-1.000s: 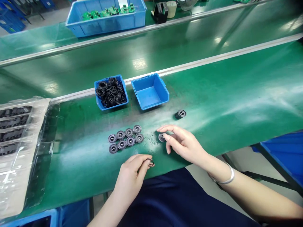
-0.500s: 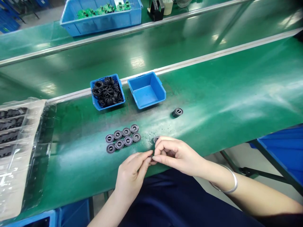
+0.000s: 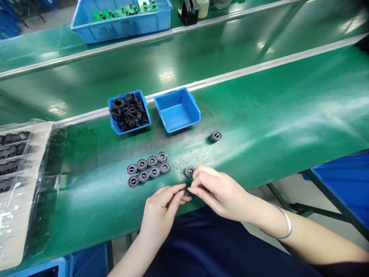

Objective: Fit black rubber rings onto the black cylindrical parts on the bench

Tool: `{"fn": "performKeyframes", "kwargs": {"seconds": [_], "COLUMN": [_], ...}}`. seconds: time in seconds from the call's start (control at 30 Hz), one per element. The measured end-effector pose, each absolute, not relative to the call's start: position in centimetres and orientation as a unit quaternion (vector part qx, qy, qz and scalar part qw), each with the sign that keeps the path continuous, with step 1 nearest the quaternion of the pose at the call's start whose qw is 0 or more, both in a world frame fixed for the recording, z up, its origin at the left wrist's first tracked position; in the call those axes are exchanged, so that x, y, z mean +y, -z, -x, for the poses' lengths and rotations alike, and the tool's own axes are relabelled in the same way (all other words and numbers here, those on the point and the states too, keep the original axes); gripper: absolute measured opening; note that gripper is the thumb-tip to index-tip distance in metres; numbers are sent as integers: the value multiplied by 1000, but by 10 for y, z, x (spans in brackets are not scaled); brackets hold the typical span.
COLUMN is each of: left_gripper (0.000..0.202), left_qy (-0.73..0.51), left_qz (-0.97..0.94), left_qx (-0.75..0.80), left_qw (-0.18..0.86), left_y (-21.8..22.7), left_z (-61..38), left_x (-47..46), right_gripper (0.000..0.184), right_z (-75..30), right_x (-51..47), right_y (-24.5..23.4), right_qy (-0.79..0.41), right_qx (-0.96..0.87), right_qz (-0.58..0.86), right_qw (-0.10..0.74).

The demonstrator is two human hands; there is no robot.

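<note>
Slipping is the likeliest fault from here: a small black O-ring [image 3: 187, 192] is pinched between the narrowly closed fingertips of the left hand [image 3: 160, 209] and the right hand [image 3: 219, 191], though the ring is half hidden and how much each hand bears on it is hard to tell. If the pinch were loosened, the ring could be flicked across the glossy mat or dropped past the bench edge, which lies just below the hands. A dark rubber disc [image 3: 190, 171] lies just beside the right fingers, where it could be nudged by a careless knuckle. Eight similar discs [image 3: 152, 161] are set out in two rows to the left, and a short black rubber sleeve [image 3: 215, 137] is left standing apart.

The green bench mat [image 3: 253, 115] is dotted with black specks [image 3: 181, 163]. A blue bin [image 3: 127, 130] is filled with O-rings, and an empty blue bin [image 3: 181, 125] is placed beside it. Black moulded parts [image 3: 10, 166] are laid in a clear plastic tray [image 3: 43, 192]. Beyond, a blue crate [image 3: 115, 29] of green circuit boards [image 3: 121, 13] is seen on a second bench [image 3: 230, 50].
</note>
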State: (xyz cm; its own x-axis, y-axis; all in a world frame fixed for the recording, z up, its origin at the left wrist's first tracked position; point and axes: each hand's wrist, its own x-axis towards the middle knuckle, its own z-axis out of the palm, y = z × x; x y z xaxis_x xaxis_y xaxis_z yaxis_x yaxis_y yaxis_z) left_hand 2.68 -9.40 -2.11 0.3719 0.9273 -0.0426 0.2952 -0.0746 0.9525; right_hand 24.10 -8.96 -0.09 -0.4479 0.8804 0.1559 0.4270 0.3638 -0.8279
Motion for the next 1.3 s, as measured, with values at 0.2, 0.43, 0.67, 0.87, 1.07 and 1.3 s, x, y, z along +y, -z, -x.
{"fn": "performKeyframes", "kwargs": {"seconds": [0.2,0.43,0.67,0.87,1.07,1.3], "left_gripper": [21,14,23,22,23,25], "left_qy": [-320,-297,-332,-293,-239,-217], "left_qz": [-598,-668,-851,-904,-939,-946], "left_qx": [477,469,348,286,241,237], "left_qw": [558,496,211,123,59,40], "left_y": [26,25,31,37,33,31], "left_z": [-27,-22,-21,-24,-31,-29], "left_x": [-96,-96,-89,-86,-82,-78], "right_gripper": [12,17,18,17,16,20], "right_z": [-239,-248,-250,-249,-250,-247], "right_x": [-89,-74,-67,-65,-66,-64], "right_y": [6,9,20,24,27,30], "right_qy": [-361,-383,-405,-402,-422,-628], "right_qx": [-751,-676,-649,-644,-629,-468], "right_qz": [441,518,554,558,550,516], "right_qw": [332,357,329,336,352,347]}}
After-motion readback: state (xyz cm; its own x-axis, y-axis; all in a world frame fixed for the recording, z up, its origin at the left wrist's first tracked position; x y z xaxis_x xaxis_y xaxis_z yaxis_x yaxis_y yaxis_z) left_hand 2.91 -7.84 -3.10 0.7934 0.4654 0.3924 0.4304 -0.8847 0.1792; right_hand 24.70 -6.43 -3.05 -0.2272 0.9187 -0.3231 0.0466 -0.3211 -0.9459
